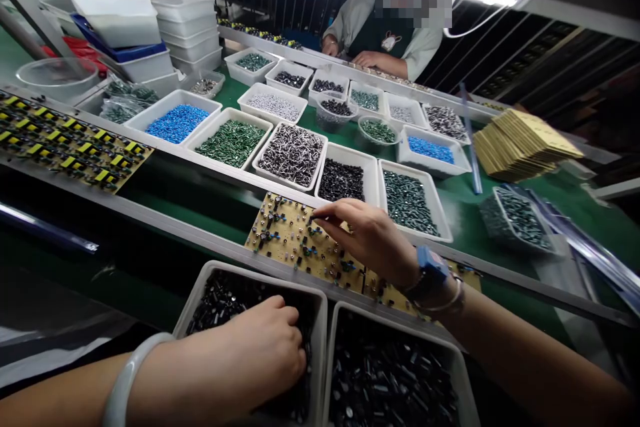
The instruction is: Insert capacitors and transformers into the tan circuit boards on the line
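Right hand pinches small dark stubby part, mid-frame | left hand, lower left: can't tell | probably light, stiff; hold sides

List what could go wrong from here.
The right hand is low over the board, so its fingers might knock small parts askew. The left hand is in the left bin; the adjacent right bin also holds dark parts, so these could get mixed. A bump might spill the nearby tray.
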### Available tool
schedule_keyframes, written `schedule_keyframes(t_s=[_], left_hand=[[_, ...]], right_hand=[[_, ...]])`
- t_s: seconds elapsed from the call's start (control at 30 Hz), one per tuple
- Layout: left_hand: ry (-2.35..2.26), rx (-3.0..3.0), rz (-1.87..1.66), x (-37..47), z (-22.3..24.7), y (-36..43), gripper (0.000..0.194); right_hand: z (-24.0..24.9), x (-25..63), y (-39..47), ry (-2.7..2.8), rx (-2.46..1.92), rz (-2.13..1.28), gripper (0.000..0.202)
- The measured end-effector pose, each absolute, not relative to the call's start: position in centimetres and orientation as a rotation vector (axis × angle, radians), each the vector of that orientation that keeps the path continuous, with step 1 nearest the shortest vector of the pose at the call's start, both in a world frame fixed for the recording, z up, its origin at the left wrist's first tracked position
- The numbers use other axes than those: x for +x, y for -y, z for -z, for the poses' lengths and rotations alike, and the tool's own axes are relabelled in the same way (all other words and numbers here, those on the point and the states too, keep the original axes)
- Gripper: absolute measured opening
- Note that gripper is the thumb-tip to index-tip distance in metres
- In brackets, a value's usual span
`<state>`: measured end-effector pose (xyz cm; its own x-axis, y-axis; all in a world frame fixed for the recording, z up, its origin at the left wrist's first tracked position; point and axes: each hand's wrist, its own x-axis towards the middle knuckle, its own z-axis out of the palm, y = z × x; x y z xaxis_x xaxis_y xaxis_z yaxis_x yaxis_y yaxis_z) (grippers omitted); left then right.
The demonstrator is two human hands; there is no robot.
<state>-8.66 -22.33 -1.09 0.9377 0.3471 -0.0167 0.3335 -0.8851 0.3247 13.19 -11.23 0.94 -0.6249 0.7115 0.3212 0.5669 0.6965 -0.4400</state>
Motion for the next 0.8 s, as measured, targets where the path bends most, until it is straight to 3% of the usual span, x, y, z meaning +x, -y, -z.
schedule_keyframes(t_s=[0.2, 0.3, 0.43, 0.8], left_hand=[[-0.508, 2.728, -0.159, -9.5, 1.2, 22.5, 0.016], [-0.501, 2.687, -0.127, -9.7, 1.1, 22.5, 0.010], [-0.526, 2.536, -0.117, -9.8, 0.5, 21.6, 0.017], [-0.757, 2.010, -0.622, -10.9, 0.5, 19.8, 0.019]], right_hand=[[-1.1, 12.5, 10.0, 2.707, -0.959, -0.083, 0.016], [-2.0, 12.2, 9.7, 2.784, -1.003, -0.115, 0.015], [-2.9, 12.0, 9.3, 2.831, -1.037, -0.192, 0.013], [-1.3, 12.0, 9.2, 2.791, -0.920, -0.046, 0.015]])
